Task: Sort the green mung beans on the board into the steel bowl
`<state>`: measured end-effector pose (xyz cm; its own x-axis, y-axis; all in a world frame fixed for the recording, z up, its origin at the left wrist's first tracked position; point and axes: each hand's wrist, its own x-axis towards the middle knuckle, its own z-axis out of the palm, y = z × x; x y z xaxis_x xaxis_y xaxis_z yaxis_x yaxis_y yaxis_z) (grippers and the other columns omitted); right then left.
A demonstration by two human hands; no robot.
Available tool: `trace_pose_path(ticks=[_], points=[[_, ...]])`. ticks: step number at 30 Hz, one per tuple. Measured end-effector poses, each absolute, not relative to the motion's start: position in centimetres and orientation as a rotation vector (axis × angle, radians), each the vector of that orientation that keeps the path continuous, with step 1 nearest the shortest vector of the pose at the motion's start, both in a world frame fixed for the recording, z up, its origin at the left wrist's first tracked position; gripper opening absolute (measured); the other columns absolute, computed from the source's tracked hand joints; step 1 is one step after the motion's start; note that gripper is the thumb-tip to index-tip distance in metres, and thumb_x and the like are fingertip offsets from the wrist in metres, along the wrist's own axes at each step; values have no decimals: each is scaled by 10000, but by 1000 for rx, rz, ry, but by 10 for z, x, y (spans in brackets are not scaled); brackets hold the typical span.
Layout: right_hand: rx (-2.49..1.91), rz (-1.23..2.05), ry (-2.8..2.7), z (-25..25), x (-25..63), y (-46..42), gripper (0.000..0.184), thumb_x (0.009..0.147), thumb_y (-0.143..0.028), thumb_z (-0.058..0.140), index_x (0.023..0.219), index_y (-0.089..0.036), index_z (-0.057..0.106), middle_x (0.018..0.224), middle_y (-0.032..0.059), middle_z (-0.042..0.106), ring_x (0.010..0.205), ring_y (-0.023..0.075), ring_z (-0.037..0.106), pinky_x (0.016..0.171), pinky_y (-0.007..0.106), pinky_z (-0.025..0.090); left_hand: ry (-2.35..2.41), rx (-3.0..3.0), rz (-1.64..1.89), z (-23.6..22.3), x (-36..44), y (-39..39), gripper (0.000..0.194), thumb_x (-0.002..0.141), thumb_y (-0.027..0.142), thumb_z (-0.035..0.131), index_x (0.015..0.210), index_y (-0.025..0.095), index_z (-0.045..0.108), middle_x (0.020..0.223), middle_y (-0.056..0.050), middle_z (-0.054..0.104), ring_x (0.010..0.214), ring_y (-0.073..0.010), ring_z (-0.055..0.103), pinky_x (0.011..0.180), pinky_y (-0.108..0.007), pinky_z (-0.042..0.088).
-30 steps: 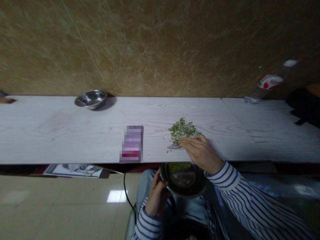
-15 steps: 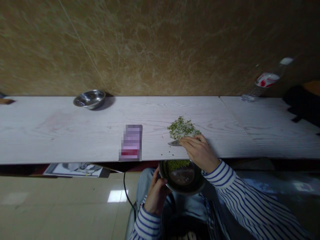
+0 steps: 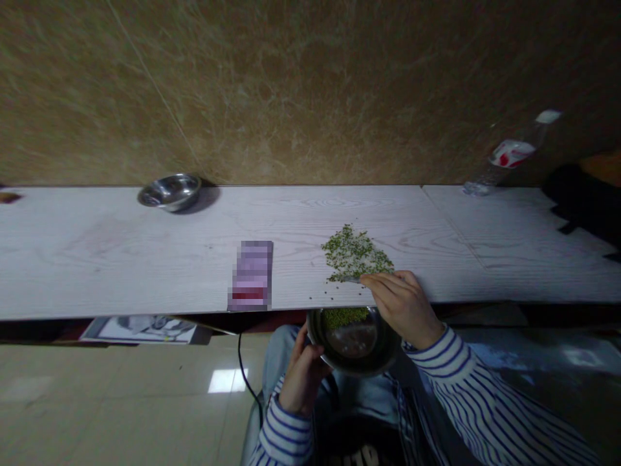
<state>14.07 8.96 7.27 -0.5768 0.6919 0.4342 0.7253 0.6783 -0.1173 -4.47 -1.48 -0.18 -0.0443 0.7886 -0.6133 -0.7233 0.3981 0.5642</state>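
Masking utensil (image 3: 351, 279) partly: right fingers (image 3: 383, 283) (tabletop (image 3: 295, 220) crops held bowl (image 3: 356, 372)).

White wood-grain table (image 3: 291, 220) beneath green grains (image 3: 347, 249), metal bowl (image 3: 169, 193), blurred purple rectangle (image 3: 251, 275), bottle (image 3: 512, 154), black object (image 3: 582, 204)

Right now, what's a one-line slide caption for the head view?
Left hand holds a metal bowl by the white table; right hand holds a utensil near scattered green grains.
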Motion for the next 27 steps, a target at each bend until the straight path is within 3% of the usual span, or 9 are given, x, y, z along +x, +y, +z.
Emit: trace_pose_path(ticks=[11,27], points=[[-1156,-148,-2406,70,146,85,316,885,-53,462,1127,-192,610,1115,58,707,1024,175,629,838,355,356,1042,92,1220,0,-41,-17,604,633,209,652,1227,254,553,994,-41,660,781,-195,599,666,-331,478],[-1143,-103,-2435,66,148,69,277,911,-78,465,1133,-173,600,1116,70,703,1033,184,618,870,351,360,1025,98,1210,6,-38,-17,681,658,173,638,1318,260,494,1014,-43,663,787,-187,598,672,-322,477]])
